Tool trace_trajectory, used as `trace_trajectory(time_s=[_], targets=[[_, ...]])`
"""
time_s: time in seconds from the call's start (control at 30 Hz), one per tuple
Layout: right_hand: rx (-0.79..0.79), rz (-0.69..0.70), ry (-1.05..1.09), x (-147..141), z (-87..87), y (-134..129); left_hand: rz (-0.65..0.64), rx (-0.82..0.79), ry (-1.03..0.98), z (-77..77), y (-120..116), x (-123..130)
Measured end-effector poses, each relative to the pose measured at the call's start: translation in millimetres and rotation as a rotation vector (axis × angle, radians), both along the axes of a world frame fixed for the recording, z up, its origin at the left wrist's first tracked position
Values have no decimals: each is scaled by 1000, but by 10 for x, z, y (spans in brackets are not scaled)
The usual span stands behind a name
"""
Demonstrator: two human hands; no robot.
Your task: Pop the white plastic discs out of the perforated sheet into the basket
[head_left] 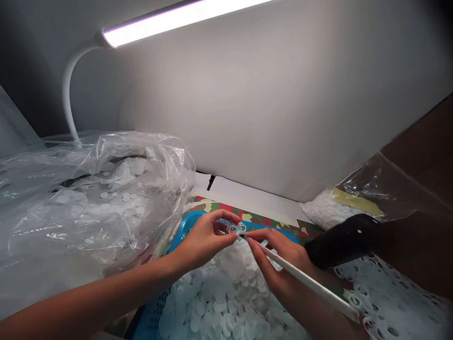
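Note:
Pinched between the thumb and fingers of my left hand [208, 236] is a small clear plastic ring piece [237, 229] with round openings. My right hand [279, 257] grips a long white-handled tool [311, 281] near its dark tip, which meets the ring piece. The handle slants down to the right across my right hand. Beneath both hands, a blue perforated basket [152, 314] holds a heap of white translucent discs [219, 302].
A large clear bag [141, 226] with white discs lies at left, below a lit lamp [177, 21]. At right are a black object [341, 241], a bag of white pieces [327, 210] and a pile of clear ring pieces [389, 297]. A pale wall stands behind.

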State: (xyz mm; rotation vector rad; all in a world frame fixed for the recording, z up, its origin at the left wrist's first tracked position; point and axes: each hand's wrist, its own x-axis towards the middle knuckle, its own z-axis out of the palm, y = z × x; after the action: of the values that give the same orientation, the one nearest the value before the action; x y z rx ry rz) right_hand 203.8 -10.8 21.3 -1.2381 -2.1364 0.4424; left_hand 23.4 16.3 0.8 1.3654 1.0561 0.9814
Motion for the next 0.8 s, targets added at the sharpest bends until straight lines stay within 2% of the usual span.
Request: trace_trajectory(time_s=[0.27,0.5,0.8], targets=[[-25,5,-4,-4,10,-23,-2,-22,16,55,-14,10],[-33,23,-17,-13,-57,-6,-25,-29,54,11,4,5],[-88,38,-70,-41,-46,-12,-94,-16,135,-61,38,-10]])
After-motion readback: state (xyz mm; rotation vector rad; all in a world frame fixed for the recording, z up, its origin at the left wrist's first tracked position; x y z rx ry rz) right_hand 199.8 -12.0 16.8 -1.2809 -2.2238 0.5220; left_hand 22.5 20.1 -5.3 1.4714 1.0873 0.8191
